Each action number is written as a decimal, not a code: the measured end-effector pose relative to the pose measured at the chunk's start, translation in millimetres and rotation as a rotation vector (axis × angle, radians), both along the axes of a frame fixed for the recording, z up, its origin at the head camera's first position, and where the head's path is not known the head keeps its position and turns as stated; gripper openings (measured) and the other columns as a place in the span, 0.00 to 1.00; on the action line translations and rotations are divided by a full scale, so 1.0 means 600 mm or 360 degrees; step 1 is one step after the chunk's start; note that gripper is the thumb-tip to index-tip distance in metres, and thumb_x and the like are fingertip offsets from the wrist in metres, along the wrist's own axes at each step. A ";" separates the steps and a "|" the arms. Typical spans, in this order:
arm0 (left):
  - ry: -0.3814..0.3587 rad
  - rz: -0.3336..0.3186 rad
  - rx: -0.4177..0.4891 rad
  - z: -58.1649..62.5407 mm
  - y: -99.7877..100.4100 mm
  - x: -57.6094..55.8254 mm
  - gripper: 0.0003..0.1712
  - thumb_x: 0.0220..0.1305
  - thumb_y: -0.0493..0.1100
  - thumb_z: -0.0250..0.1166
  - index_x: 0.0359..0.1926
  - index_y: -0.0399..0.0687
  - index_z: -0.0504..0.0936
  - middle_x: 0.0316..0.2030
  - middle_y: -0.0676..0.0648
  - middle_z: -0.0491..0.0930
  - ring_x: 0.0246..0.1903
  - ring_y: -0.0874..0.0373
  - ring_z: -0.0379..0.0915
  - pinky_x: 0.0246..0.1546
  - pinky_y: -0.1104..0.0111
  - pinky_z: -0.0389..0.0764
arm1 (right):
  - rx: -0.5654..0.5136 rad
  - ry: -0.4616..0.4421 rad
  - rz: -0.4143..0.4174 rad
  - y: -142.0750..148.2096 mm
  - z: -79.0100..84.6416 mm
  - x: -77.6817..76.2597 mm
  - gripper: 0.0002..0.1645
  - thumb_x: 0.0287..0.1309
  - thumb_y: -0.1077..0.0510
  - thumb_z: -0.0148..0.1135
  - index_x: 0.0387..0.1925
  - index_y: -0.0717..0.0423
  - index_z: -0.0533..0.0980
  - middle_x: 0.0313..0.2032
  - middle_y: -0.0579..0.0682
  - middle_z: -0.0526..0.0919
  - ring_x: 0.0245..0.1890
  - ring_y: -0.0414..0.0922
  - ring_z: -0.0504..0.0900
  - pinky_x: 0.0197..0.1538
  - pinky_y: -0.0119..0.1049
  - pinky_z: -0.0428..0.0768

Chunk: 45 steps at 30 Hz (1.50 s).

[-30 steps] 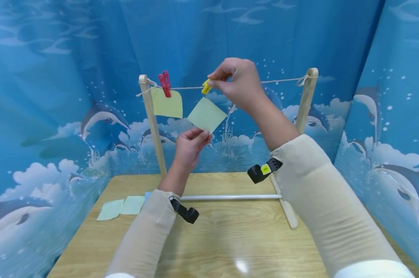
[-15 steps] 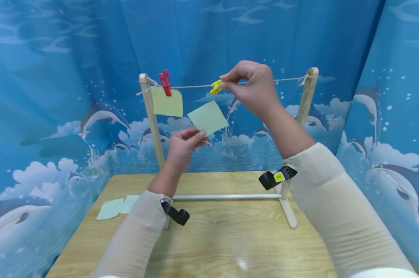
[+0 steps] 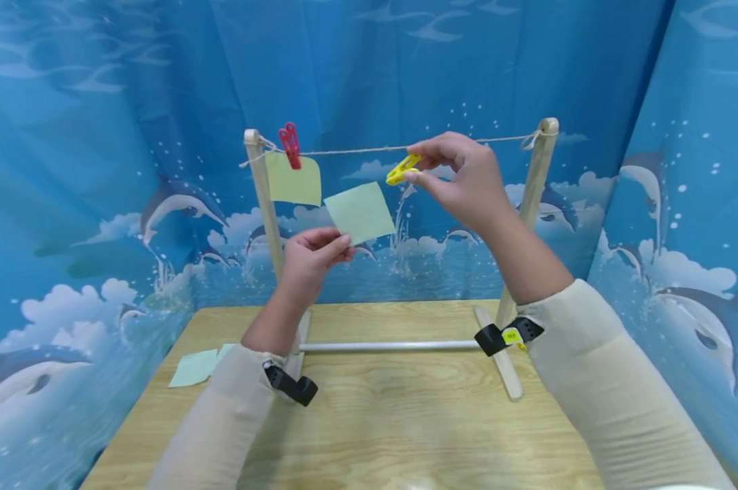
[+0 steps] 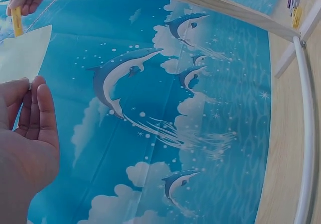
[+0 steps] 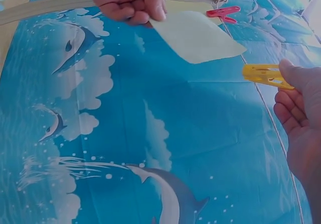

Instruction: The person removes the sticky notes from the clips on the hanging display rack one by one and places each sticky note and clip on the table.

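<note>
- A pale green sheet (image 3: pixel 361 212) is pinched at its lower left corner by the left grip (image 3: pixel 312 262); it is held up in the air, slanted, above and to the right of the fingers.
- A yellow clothespin (image 3: pixel 402 170) is pinched by the right grip (image 3: pixel 461 177) between thumb and fingers; its nose is pointed left and down, toward the sheet.
- The sheet and the yellow clothespin are kept apart by a narrow gap, between the two grips.
- A string (image 3: pixel 344 151) is stretched above the left grip and passed by the right grip's fingertips; whether it is touched there cannot be told.
- A yellowish sheet (image 3: pixel 295 184) is clipped to the string by a red clothespin (image 3: pixel 290 146), above and slightly left of the left grip.
- The string is tied to a left post (image 3: pixel 270 221), beside the left grip, and to a right post (image 3: pixel 536 184), right of the right grip.
- The posts are joined by a white bar (image 3: pixel 387 346), low beneath both grips, over the table (image 3: pixel 399 408).
- Loose pale green sheets (image 3: pixel 193 369) are laid below and left of the left grip, partly hidden by the sleeve.
- A few small clips (image 4: pixel 297 16) are seen by the right post's foot, below the right grip.
</note>
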<state>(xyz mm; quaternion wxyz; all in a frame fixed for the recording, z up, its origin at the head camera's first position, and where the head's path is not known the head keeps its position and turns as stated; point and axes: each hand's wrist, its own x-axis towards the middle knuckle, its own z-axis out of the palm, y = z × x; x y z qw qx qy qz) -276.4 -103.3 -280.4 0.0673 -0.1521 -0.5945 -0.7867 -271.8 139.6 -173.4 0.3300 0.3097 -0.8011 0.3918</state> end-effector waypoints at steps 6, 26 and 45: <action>0.0085 0.0042 -0.0109 -0.002 -0.010 0.007 0.10 0.61 0.40 0.70 0.41 0.39 0.86 0.33 0.45 0.85 0.30 0.56 0.83 0.40 0.65 0.85 | -0.0045 -0.0091 0.0018 0.018 -0.028 0.011 0.20 0.58 0.59 0.69 0.52 0.61 0.79 0.47 0.53 0.80 0.45 0.44 0.78 0.51 0.27 0.78; 0.0192 0.0096 -0.0306 -0.021 -0.033 0.032 0.11 0.61 0.40 0.70 0.41 0.37 0.85 0.32 0.45 0.85 0.30 0.56 0.82 0.39 0.66 0.85 | -0.0193 -0.0153 0.0035 0.076 -0.096 0.047 0.21 0.55 0.67 0.70 0.50 0.66 0.77 0.45 0.55 0.79 0.43 0.43 0.75 0.52 0.23 0.76; 0.0070 0.0172 -0.0348 -0.051 -0.060 0.051 0.14 0.60 0.42 0.71 0.43 0.36 0.84 0.32 0.45 0.85 0.31 0.56 0.83 0.41 0.64 0.85 | -0.0341 -0.0107 0.0162 0.122 -0.158 0.079 0.20 0.49 0.79 0.66 0.46 0.72 0.76 0.44 0.60 0.79 0.43 0.40 0.79 0.51 0.25 0.78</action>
